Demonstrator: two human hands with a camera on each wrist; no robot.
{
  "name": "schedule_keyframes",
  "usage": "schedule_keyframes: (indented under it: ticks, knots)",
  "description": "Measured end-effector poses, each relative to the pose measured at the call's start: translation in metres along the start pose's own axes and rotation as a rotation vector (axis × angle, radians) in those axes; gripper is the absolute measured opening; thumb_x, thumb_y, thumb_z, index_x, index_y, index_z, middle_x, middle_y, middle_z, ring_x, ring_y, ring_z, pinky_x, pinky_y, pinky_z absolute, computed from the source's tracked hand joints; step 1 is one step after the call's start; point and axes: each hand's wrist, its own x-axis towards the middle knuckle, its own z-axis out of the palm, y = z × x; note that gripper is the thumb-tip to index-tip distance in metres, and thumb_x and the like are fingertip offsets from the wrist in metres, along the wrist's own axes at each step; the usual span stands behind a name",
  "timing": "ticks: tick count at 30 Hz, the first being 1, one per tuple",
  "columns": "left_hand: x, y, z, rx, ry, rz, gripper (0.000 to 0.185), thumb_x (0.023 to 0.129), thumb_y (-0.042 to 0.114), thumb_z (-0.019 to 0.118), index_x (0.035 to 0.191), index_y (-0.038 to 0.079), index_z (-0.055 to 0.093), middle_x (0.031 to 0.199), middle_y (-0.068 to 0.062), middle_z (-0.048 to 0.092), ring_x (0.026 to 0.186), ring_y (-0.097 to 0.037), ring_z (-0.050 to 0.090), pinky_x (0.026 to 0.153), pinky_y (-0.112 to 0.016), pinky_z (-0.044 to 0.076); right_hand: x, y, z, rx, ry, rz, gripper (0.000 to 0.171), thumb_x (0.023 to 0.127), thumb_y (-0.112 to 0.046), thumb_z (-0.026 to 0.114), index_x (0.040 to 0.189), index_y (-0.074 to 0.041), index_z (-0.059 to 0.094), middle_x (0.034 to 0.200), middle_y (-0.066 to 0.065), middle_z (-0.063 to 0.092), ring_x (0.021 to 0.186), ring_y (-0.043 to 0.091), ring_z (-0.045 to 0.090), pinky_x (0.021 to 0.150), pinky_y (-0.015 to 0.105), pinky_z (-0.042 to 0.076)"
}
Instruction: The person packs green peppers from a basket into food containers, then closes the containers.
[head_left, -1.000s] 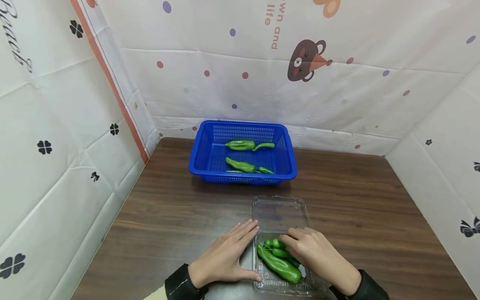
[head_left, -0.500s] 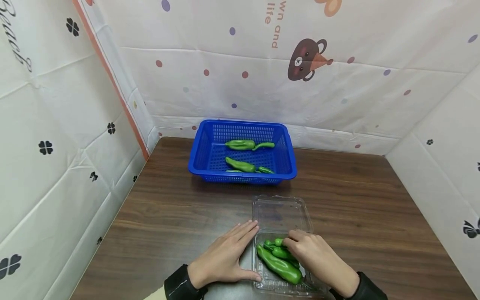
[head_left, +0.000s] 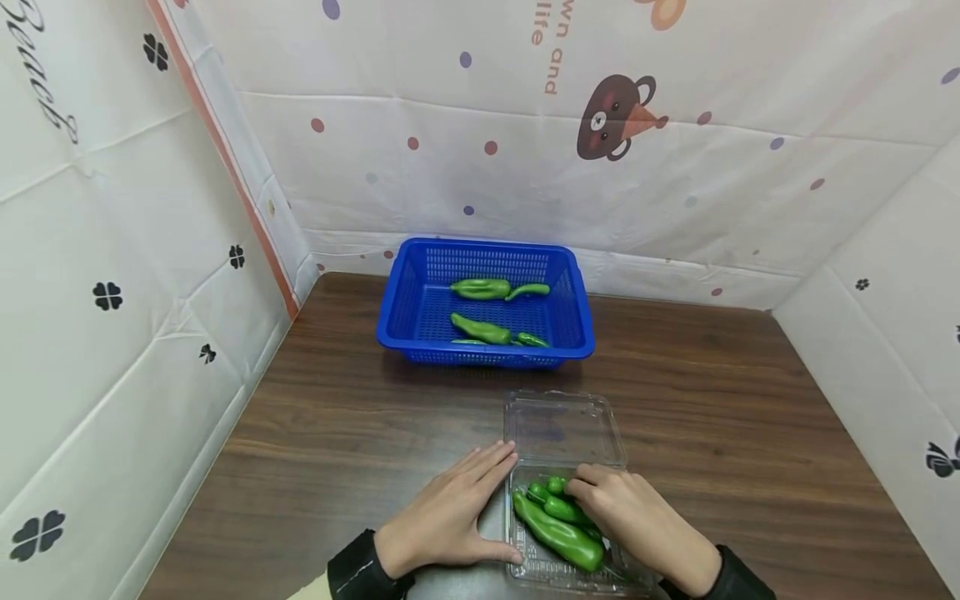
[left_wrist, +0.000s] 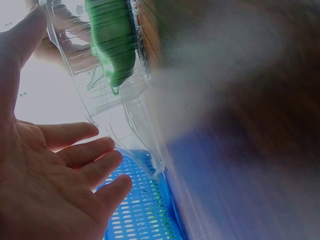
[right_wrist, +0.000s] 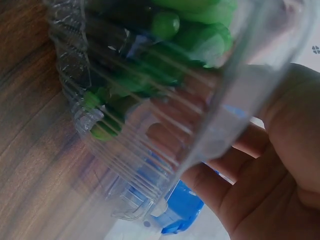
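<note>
A clear plastic clamshell box lies with its lid folded back. Inside it is a large green pepper beside several smaller green peppers. My left hand lies along the box's left side, fingers straight and thumb spread by the near corner. My right hand reaches over the right rim with curled fingers and pinches a small green pepper, most of it hidden under the hand. In the right wrist view, the fingers show through the clear wall against the peppers.
A blue plastic basket stands behind the box, holding several green peppers. Both rest on a brown wooden table. White printed cloth hangs around the back and sides.
My right hand has shifted slightly within the box, and the smaller peppers under it have moved a little. My left hand stays in place.
</note>
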Motion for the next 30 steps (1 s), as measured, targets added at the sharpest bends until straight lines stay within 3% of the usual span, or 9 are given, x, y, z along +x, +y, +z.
schedule_keyframes:
  ticks: [30]
  knots:
    - [0.001, 0.0017, -0.0038, -0.016, -0.015, -0.002, 0.112, 0.083, 0.076, 0.066, 0.16, 0.002, 0.032, 0.165, -0.017, 0.031, 0.151, -0.033, 0.031, 0.121, -0.047, 0.031, 0.0003, 0.0016, -0.0052, 0.02, -0.049, 0.019, 0.016, 0.088, -0.005, 0.079, 0.099, -0.014, 0.074, 0.09, -0.006, 0.064, 0.072, 0.0, 0.056, 0.053, 0.018, 0.042]
